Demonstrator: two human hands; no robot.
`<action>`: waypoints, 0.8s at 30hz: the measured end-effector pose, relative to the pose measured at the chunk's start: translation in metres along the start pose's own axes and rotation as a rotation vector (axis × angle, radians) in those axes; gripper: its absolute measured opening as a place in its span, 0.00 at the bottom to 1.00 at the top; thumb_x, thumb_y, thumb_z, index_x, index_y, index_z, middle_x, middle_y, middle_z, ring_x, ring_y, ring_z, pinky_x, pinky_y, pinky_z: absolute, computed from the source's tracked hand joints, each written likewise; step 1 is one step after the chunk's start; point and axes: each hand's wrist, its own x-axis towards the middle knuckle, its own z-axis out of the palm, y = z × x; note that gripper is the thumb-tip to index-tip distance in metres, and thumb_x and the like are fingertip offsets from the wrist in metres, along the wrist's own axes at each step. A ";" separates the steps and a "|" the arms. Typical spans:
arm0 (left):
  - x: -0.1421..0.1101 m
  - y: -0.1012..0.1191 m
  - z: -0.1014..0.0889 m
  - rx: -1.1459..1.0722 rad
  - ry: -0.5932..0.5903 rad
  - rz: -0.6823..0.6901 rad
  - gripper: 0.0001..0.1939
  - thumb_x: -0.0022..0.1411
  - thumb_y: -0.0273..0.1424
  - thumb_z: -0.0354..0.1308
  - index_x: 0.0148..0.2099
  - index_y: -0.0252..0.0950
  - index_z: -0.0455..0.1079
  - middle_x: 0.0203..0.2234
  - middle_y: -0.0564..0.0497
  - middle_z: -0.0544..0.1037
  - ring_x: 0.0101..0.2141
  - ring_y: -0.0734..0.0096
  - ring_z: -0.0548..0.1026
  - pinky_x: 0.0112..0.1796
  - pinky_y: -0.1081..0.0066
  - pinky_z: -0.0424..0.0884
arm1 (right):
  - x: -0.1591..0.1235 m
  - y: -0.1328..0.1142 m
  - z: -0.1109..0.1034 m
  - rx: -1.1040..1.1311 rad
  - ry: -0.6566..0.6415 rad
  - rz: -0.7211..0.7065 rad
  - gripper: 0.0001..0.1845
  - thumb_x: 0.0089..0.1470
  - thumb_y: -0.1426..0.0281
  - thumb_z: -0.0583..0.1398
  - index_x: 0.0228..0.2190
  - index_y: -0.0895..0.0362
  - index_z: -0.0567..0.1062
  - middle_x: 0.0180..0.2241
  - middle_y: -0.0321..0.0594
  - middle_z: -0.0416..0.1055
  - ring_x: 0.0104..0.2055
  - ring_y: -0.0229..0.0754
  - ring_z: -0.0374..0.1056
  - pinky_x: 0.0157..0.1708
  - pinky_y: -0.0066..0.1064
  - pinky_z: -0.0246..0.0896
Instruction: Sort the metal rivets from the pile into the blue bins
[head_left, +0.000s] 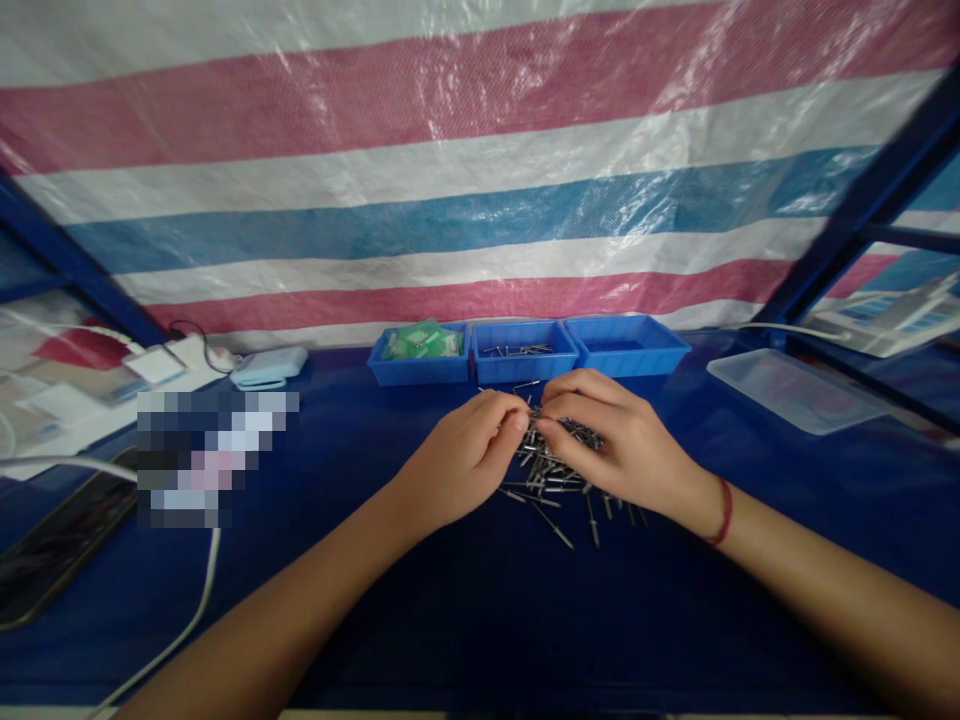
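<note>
Rivets (551, 472), probably light, stiff and best taken at the middle, lay on the desk (480, 620) under your left hand (461, 458) and right hand (622, 440), whose grip was pinched, on what I could not tell.

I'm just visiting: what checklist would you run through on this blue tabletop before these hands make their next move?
1. Bare left hand and bare right hand both at the heap of thin silver metal pins: ok.
2. Pin gripped between fingertips: cannot tell, too small.
3. Middle blue rectangular plastic tray holds some pins: ok.
4. All pins inside trays: not ok; many lie loose on the dark-blue tabletop.
5. Thin white cable away from the heap: ok, it runs at far left.
</note>
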 end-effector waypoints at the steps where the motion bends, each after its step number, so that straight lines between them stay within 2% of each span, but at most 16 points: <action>1: 0.000 -0.001 0.000 0.008 0.023 -0.006 0.11 0.67 0.30 0.42 0.45 0.34 0.64 0.35 0.50 0.73 0.37 0.71 0.72 0.41 0.71 0.66 | 0.003 0.003 0.000 -0.038 0.023 0.011 0.05 0.55 0.71 0.55 0.30 0.57 0.71 0.33 0.42 0.69 0.37 0.41 0.66 0.39 0.36 0.62; 4: -0.002 -0.004 -0.001 0.071 0.071 -0.021 0.16 0.67 0.31 0.43 0.55 0.34 0.58 0.40 0.48 0.73 0.39 0.70 0.72 0.43 0.68 0.67 | 0.016 0.020 0.001 -0.142 0.121 0.089 0.07 0.57 0.69 0.54 0.31 0.56 0.72 0.34 0.42 0.69 0.38 0.43 0.66 0.41 0.37 0.61; 8: -0.003 -0.011 -0.005 0.196 0.054 -0.018 0.16 0.67 0.30 0.42 0.55 0.34 0.59 0.42 0.45 0.72 0.37 0.68 0.73 0.41 0.66 0.68 | 0.038 0.057 0.006 -0.294 0.201 0.185 0.12 0.58 0.67 0.52 0.30 0.57 0.73 0.31 0.45 0.70 0.37 0.46 0.66 0.40 0.40 0.61; 11: -0.002 -0.019 -0.007 0.268 0.022 -0.023 0.15 0.67 0.29 0.42 0.53 0.34 0.63 0.42 0.45 0.73 0.38 0.68 0.73 0.40 0.67 0.68 | 0.045 0.076 0.010 -0.436 0.122 0.218 0.13 0.57 0.66 0.52 0.33 0.60 0.73 0.33 0.48 0.70 0.38 0.50 0.66 0.40 0.43 0.61; 13: -0.001 -0.024 -0.008 0.300 -0.004 -0.033 0.15 0.67 0.29 0.42 0.49 0.35 0.66 0.40 0.47 0.74 0.38 0.68 0.73 0.41 0.67 0.68 | 0.041 0.077 0.011 -0.463 0.089 0.220 0.13 0.57 0.65 0.52 0.34 0.60 0.73 0.34 0.49 0.70 0.39 0.51 0.66 0.41 0.43 0.61; 17: 0.000 -0.030 -0.008 0.334 -0.110 -0.054 0.13 0.65 0.29 0.44 0.41 0.36 0.70 0.34 0.50 0.75 0.35 0.69 0.74 0.38 0.69 0.67 | 0.020 0.062 0.007 -0.406 0.019 0.201 0.12 0.56 0.67 0.52 0.35 0.60 0.73 0.35 0.47 0.71 0.40 0.49 0.66 0.42 0.42 0.61; 20: -0.001 -0.029 -0.005 0.342 -0.167 -0.060 0.13 0.64 0.30 0.45 0.37 0.36 0.71 0.30 0.51 0.75 0.32 0.70 0.73 0.35 0.71 0.65 | 0.001 0.056 0.002 -0.329 -0.058 0.192 0.10 0.55 0.69 0.54 0.35 0.59 0.73 0.35 0.45 0.72 0.38 0.47 0.67 0.42 0.41 0.62; 24: 0.000 -0.024 -0.004 0.368 -0.213 -0.060 0.11 0.62 0.29 0.47 0.34 0.36 0.70 0.27 0.52 0.73 0.28 0.72 0.71 0.31 0.73 0.62 | -0.015 0.060 0.000 -0.211 -0.062 0.256 0.07 0.54 0.71 0.55 0.33 0.58 0.73 0.34 0.43 0.72 0.37 0.45 0.68 0.41 0.39 0.63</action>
